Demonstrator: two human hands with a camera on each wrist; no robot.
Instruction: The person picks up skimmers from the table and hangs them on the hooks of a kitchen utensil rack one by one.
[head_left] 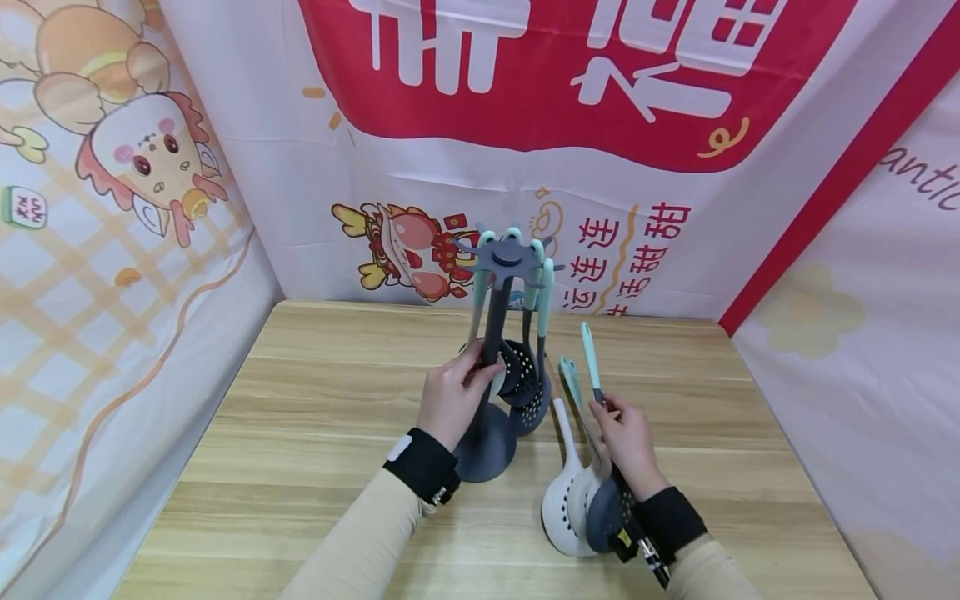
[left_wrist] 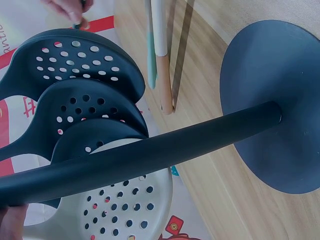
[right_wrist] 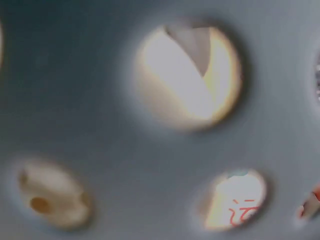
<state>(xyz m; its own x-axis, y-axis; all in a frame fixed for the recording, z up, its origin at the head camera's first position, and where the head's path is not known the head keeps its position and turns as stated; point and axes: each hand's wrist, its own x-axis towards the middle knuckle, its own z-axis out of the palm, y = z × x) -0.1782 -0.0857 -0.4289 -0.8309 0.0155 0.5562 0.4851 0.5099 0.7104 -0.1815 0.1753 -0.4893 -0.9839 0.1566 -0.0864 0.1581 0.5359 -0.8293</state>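
Note:
My left hand (head_left: pixel 450 396) grips the dark post of a utensil stand (head_left: pixel 495 325) with a round base. From the stand's top hang several mint-handled utensils, among them a dark perforated skimmer (left_wrist: pixel 80 60) and a pale perforated one (left_wrist: pixel 125 210). To the right, my right hand (head_left: pixel 628 437) pinches a dark skimmer by its mint handle (head_left: pixel 589 350) near the lower end. Its perforated head fills the right wrist view, very close and blurred. Beside that hand lie a white perforated scoop (head_left: pixel 557 512) and a dark round utensil head (head_left: pixel 602 517), overlapping each other.
A wooden table (head_left: pixel 315 400) lies under everything. Another mint handle (head_left: pixel 572 379) and a white handle with a brown tip (left_wrist: pixel 164 75) lie between the stand and my right hand. Printed cloth (head_left: pixel 285 208) hangs behind the table and at both sides.

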